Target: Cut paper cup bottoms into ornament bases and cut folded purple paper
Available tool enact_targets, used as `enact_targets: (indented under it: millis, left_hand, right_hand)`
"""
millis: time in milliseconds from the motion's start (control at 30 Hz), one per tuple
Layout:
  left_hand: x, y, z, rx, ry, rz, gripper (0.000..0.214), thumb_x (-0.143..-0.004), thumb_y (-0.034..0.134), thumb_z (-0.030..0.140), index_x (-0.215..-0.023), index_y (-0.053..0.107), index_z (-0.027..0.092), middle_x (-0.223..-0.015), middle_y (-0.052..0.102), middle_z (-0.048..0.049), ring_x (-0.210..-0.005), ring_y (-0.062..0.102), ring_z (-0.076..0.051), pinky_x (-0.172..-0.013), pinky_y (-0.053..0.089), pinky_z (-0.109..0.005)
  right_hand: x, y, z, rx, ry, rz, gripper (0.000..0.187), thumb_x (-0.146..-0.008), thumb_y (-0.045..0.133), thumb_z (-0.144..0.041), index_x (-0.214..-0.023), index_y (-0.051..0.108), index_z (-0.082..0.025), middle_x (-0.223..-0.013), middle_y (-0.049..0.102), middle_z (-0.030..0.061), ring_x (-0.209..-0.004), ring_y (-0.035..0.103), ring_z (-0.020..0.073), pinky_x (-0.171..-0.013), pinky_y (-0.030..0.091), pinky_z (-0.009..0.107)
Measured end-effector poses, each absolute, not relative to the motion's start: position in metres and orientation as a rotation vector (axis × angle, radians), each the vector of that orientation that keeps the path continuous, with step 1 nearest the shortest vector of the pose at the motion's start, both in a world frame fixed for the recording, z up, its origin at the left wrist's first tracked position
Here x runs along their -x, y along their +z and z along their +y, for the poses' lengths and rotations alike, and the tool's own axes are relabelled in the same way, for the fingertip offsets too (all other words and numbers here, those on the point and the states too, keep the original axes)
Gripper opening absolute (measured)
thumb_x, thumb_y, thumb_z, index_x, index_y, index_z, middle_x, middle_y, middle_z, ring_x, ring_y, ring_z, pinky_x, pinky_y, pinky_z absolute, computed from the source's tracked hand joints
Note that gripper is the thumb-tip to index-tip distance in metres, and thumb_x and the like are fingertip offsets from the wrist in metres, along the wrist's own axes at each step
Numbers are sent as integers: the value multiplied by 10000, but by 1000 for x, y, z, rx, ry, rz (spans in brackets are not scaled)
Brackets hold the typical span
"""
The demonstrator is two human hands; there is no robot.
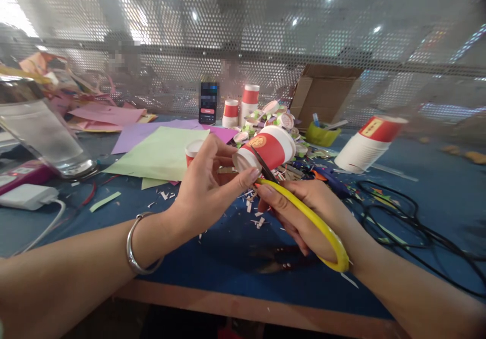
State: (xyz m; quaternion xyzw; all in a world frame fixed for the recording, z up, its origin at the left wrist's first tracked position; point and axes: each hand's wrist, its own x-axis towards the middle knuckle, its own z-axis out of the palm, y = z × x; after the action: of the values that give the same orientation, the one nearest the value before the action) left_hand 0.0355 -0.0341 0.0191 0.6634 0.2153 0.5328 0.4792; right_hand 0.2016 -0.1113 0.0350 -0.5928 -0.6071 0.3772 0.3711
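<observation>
A red and white paper cup [279, 146] lies tilted on its side in the air above the table. My left hand [208, 184] is closed on its left end, thumb below and fingers behind. My right hand [299, 207] grips a pair of scissors [322, 220] with yellow handles. One dark blade lies across the red band, near the cup's left end; where the other blade is, I cannot make out. Behind my left fingers stands another red and white cup [193, 149], partly hidden.
Sheets of green paper [159, 149] and purple paper lie at the left, near a glass of water [45, 136]. A heap of cut cup pieces [269, 114] is behind the held cup. Stacked cups [360, 149] lean at the right, above a black cable [413, 227]. A phone [208, 103] stands upright at the back.
</observation>
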Motion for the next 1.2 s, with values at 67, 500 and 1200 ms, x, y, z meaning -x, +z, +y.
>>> enact_targets:
  millis: [67,500,1200]
  left_hand:
    - [-35,20,-33,-1599,1288,516,303,-822,773,194,-937,493,183,-886,669,-3,-846,668,-98,-712,578,-174]
    - [-37,23,-31,-1240,1134,622,237,-867,744,252,-952,552,143,-946,654,-21,-749,725,-124,-648,592,-205]
    - [-33,17,-22,-1348,1170,584,264,-855,752,313,-1006,577,185,-982,691,-35,-753,676,-104,-763,585,-276]
  right_hand:
    - [-202,36,-111,1530,951,-1571,514,-874,594,-672,-712,635,-185,-352,428,-75,-277,398,79,-330,274,221]
    - [-203,34,-103,1543,886,-1651,482,-888,584,-652,-721,598,-200,-445,489,-71,-344,453,79,-382,331,215]
    - [-201,26,-99,1314,1056,-1508,433,-839,737,-514,-1100,633,-184,-511,432,-108,-353,362,54,-340,289,190]
